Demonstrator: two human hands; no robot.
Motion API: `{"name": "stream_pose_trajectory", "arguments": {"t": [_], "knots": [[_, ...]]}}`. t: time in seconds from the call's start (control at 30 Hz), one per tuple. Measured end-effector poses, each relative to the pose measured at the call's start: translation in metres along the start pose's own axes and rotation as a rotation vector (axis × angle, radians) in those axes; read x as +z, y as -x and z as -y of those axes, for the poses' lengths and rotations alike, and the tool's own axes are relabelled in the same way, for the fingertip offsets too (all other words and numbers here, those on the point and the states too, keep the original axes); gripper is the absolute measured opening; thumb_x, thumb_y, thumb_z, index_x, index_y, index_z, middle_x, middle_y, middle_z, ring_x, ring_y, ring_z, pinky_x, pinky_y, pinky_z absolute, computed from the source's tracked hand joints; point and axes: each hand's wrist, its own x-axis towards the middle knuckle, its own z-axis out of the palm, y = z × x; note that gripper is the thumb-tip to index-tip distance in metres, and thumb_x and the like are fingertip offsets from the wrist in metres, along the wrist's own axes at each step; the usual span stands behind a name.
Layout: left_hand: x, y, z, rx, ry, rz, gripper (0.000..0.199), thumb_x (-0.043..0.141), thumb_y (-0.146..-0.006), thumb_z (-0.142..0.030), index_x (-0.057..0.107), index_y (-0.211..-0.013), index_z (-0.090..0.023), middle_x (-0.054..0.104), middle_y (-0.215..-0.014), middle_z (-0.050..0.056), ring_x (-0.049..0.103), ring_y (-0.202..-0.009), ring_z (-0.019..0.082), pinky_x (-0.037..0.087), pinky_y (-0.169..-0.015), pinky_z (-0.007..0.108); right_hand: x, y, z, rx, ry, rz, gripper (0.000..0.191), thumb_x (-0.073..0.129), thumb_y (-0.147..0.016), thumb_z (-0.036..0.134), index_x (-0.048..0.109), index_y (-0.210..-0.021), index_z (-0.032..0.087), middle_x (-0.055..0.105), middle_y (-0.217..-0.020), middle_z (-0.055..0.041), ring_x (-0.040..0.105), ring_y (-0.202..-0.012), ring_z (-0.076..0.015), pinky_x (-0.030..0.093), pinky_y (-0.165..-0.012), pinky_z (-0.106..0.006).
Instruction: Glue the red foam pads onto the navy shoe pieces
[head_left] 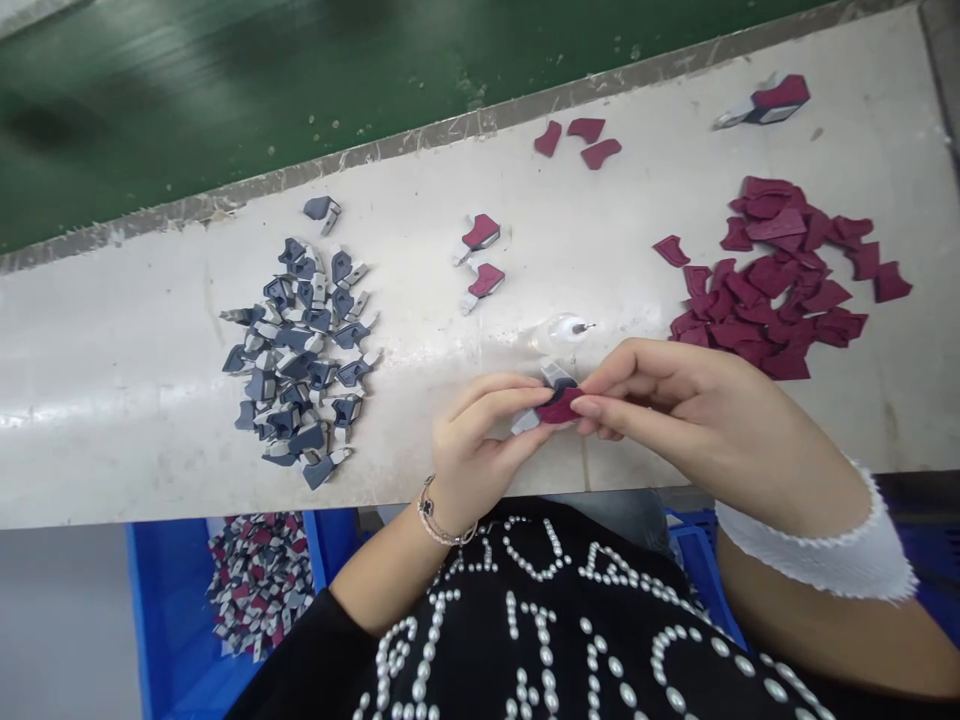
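My left hand (480,430) is closed on a small grey and dark blue plastic part (557,374), held low over the front of the table. Against that part lies a curved maroon piece (555,408), pinched at its right end between thumb and fingers of my right hand (690,410). Fingertips hide some of both pieces. Just beyond my hands is a small white bottle (559,332) with a thin metal tip. Two parts with maroon faces, one nearer (487,279) and one farther (481,232), lie on the table beyond my left hand.
On the white table (405,200), a heap of grey-blue parts (300,360) lies left and a maroon pile (772,290) right. Several loose maroon pieces (588,129) and a larger assembled part (772,100) sit farther back. A blue bin (169,610) holds many parts below. Green surface (300,90) runs behind.
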Motion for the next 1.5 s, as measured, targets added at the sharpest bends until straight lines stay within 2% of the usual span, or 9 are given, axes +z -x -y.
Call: {"name": "stream_pose_trajectory", "arguments": {"t": [0.47,0.73,0.83,0.97,1.07,1.17,1.3,1.43,1.5], "knots": [[-0.001,-0.002,0.003,0.022,-0.008,-0.004,0.034,0.087,-0.08,-0.021,0.075,-0.111,-0.017,0.077,-0.104,0.005,0.075,-0.098,0.013,0.066,-0.088,0.026,0.003,-0.001,-0.004,-0.054,0.023,-0.068,0.024,0.074,-0.092,0.047,0.068,-0.088,0.024,0.077,-0.078,0.0008,0.075,-0.072,-0.0185,0.058,-0.066,-0.032],[-0.002,-0.004,0.004,0.042,0.012,0.018,0.03,0.086,-0.08,-0.018,0.075,-0.108,-0.016,0.078,-0.101,0.005,0.076,-0.097,0.012,0.066,-0.088,0.023,0.003,-0.003,-0.001,-0.078,0.116,-0.063,0.024,0.071,-0.094,0.044,0.066,-0.08,0.026,0.074,-0.073,0.0032,0.072,-0.068,-0.0166,0.053,-0.063,-0.031],[-0.003,-0.004,0.004,0.027,0.056,0.029,0.032,0.087,-0.079,-0.018,0.075,-0.109,-0.016,0.078,-0.101,0.005,0.076,-0.096,0.013,0.067,-0.087,0.024,-0.001,-0.003,0.0,-0.036,0.096,-0.018,0.025,0.073,-0.092,0.045,0.061,-0.082,0.026,0.072,-0.069,0.0045,0.069,-0.066,-0.016,0.051,-0.06,-0.03],[-0.006,-0.004,0.002,0.006,0.096,0.062,0.035,0.089,-0.076,-0.02,0.075,-0.109,-0.016,0.078,-0.102,0.006,0.076,-0.095,0.014,0.067,-0.087,0.026,-0.006,-0.004,-0.001,0.003,0.038,0.067,0.028,0.069,-0.094,0.053,0.059,-0.098,0.028,0.064,-0.062,0.0065,0.054,-0.054,-0.0143,0.038,-0.049,-0.029],[-0.007,-0.006,-0.001,0.041,0.108,0.075,0.034,0.089,-0.077,-0.021,0.075,-0.107,-0.015,0.078,-0.101,0.006,0.077,-0.094,0.013,0.067,-0.087,0.024,-0.006,-0.006,-0.001,-0.023,0.07,0.132,0.029,0.063,-0.097,0.055,0.066,-0.104,0.027,0.07,-0.079,0.0018,0.059,-0.067,-0.0157,0.043,-0.056,-0.03],[-0.007,-0.007,-0.003,0.053,0.107,0.079,0.032,0.088,-0.078,-0.022,0.076,-0.107,-0.015,0.078,-0.101,0.006,0.077,-0.093,0.013,0.067,-0.086,0.022,-0.005,-0.007,0.0,-0.074,0.095,0.19,0.026,0.061,-0.1,0.049,0.069,-0.093,0.025,0.068,-0.083,0.0008,0.061,-0.075,-0.016,0.046,-0.065,-0.03],[-0.005,-0.007,-0.004,0.067,0.077,0.073,0.031,0.087,-0.079,-0.022,0.075,-0.108,-0.017,0.078,-0.101,0.004,0.078,-0.091,0.013,0.068,-0.084,0.023,-0.001,-0.006,0.001,-0.149,0.174,0.156,0.033,0.054,-0.104,0.047,0.063,-0.083,0.023,0.061,-0.073,0.0017,0.055,-0.066,-0.0153,0.041,-0.06,-0.03],[0.0,-0.004,-0.004,0.101,0.062,0.026,0.028,0.084,-0.082,-0.017,0.075,-0.109,-0.015,0.078,-0.103,0.006,0.077,-0.093,0.013,0.067,-0.085,0.023,0.005,-0.005,0.002,-0.203,0.254,0.098,0.034,0.048,-0.106,0.046,0.062,-0.087,0.022,0.062,-0.075,0.0008,0.056,-0.065,-0.0157,0.041,-0.061,-0.031],[0.002,-0.002,-0.004,0.056,0.069,0.001,0.03,0.084,-0.082,-0.016,0.075,-0.11,-0.016,0.079,-0.104,0.006,0.077,-0.096,0.014,0.068,-0.085,0.026,0.008,-0.005,0.001,-0.219,0.304,0.057,0.035,0.043,-0.108,0.045,0.062,-0.09,0.022,0.063,-0.076,-0.0003,0.057,-0.064,-0.0163,0.041,-0.06,-0.032]]}}
